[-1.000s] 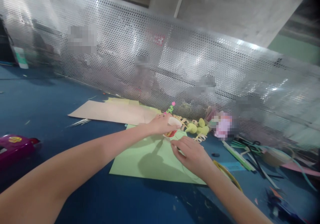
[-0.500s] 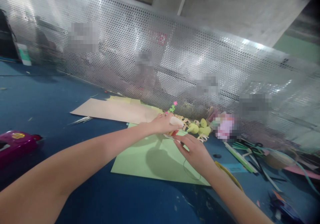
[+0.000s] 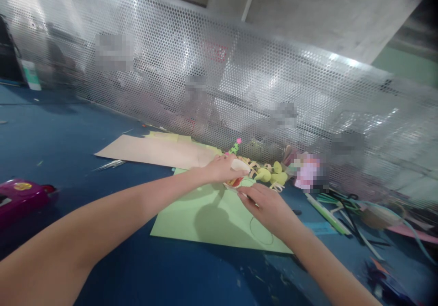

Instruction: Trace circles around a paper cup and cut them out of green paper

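Two hands meet over light green paper sheet (image 3: 212, 219), flat on blue table (image 3: 68, 142). Right hand (image 3: 268, 205) fingers curled, pressing sheet's far edge. Left hand (image 3: 224, 169) closed round whitish cone-shaped piece (image 3: 239, 164), just beyond. Magenta tool (image 3: 20, 194) far left. Tan card (image 3: 153, 151), yellow curled paper bits (image 3: 273, 173) behind; perforated metal screen (image 3: 219, 78) backs everything.
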### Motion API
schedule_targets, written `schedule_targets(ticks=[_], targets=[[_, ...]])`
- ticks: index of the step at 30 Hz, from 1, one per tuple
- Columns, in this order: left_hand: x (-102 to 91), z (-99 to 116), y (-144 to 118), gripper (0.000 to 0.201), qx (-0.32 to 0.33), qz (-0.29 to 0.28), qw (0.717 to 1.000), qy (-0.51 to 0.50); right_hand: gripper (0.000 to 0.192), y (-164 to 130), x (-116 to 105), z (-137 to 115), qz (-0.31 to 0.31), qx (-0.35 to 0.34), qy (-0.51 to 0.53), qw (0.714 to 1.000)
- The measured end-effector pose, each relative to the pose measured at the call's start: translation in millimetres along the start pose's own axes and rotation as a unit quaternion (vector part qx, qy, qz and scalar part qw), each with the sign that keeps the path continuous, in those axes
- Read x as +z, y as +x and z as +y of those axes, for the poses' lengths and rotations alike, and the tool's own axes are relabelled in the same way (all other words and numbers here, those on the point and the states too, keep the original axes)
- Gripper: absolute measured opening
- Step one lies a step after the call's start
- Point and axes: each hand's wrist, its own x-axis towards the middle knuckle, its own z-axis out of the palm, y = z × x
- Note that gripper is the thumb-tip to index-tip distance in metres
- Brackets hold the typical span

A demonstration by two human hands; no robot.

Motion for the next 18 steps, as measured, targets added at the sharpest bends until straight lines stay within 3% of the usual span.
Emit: schedule_targets(ticks=[6,13,18], targets=[[1.7,0,1,0.078,-0.002,0.006,1.0,-0.006,0.025,-4,-8,10,-0.033,0.078,0.045,0.995],[1.3,-2,0,0.082,0.0,0.002,1.0,-0.015,0.022,-7,-15,26,-0.04,0.178,0.108,0.977],[1.8,-4,0,0.08,0.002,-0.003,1.0,-0.013,0.027,-14,-19,40,-0.044,0.312,0.151,0.937]])
